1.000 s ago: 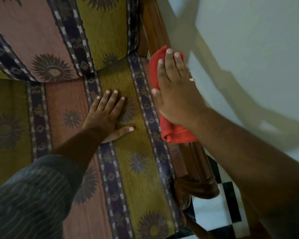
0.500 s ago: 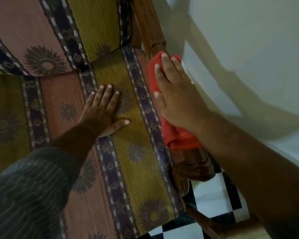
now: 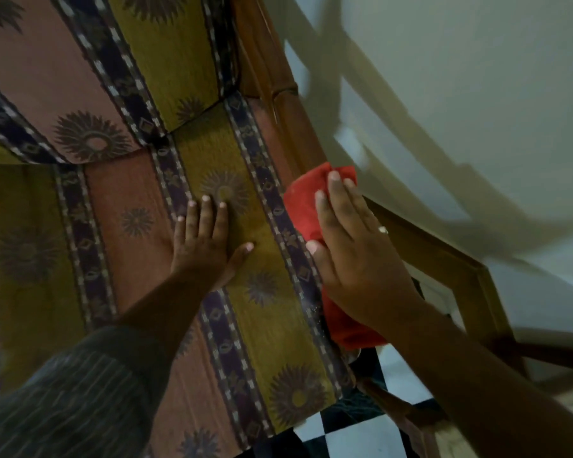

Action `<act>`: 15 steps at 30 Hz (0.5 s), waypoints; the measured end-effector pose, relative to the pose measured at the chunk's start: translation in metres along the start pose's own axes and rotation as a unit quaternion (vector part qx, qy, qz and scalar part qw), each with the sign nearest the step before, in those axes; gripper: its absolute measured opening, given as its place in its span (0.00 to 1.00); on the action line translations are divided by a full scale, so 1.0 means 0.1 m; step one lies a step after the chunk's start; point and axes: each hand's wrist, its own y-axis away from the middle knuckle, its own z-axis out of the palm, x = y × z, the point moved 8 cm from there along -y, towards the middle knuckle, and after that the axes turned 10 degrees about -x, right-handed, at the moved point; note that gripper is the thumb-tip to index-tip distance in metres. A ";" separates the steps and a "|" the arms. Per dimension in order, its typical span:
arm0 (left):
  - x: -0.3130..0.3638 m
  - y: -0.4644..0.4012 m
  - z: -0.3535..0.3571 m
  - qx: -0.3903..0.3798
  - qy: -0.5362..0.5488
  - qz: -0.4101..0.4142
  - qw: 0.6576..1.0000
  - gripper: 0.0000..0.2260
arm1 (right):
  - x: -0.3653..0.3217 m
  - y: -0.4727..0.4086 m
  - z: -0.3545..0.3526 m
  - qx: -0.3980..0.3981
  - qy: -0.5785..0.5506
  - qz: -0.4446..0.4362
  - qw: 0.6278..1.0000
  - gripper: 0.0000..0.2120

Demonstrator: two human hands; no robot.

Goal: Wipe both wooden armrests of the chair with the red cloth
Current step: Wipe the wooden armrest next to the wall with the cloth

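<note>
The right hand presses flat, fingers straight, on the soft folded red cloth covering the glossy wooden armrest. The left hand lies flat and empty on the woven, sunburst-patterned seat cushion. A pale wall stands just beside the armrest.
</note>
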 end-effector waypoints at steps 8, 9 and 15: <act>1.16 0.74 -0.45 -0.143 0.626 -0.051 0.765 0.23 | 0.61 0.21 -0.09 0.071 -0.219 0.335 0.913 0.28; 1.34 0.85 -0.47 -0.152 0.633 -0.039 0.758 0.23 | 0.58 0.22 -0.12 0.076 -0.203 0.334 0.917 0.26; 1.24 1.13 -0.73 -0.043 0.618 -0.065 0.783 0.16 | 0.25 0.16 -0.36 0.123 -0.204 0.282 0.929 0.17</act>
